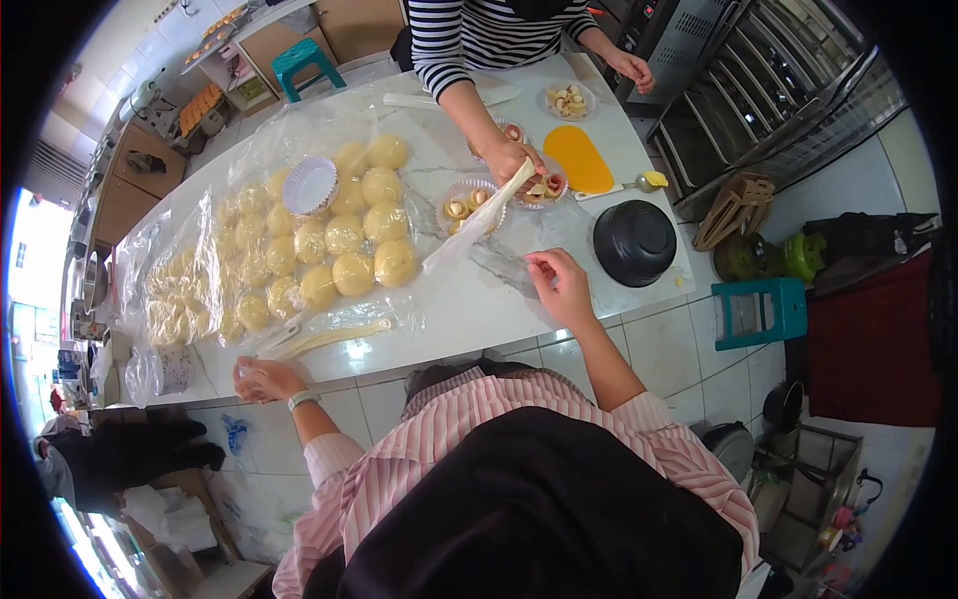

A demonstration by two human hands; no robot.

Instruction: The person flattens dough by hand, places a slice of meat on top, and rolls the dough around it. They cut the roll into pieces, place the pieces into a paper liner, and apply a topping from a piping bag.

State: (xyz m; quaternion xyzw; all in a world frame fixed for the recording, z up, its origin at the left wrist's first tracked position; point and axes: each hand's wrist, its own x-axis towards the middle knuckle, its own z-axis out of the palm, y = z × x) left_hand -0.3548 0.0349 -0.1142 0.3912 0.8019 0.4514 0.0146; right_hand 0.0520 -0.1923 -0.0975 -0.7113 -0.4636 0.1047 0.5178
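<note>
My left hand [267,380] is at the near edge of the white table [449,329], its fingers curled beside the plastic sheet; what it holds, if anything, is too small to make out. My right hand [561,285] hovers over the table's near edge, thumb and fingertips close together. Left of centre, rows of round dough balls [344,234] lie under clear plastic [225,290], with a paper cup [309,186] on top. A strip of dough [349,337] rests near my left hand. Ahead of my right hand, a co-worker's hand holds a long pale strip [489,222] over filled paper cups [467,206].
A black bowl [635,243], an orange scraper [579,160] and a spoon [651,181] lie at the right. Another filled cup [568,100] stands at the far right corner. Teal stools [760,312] and a tray rack [763,95] stand beyond the table.
</note>
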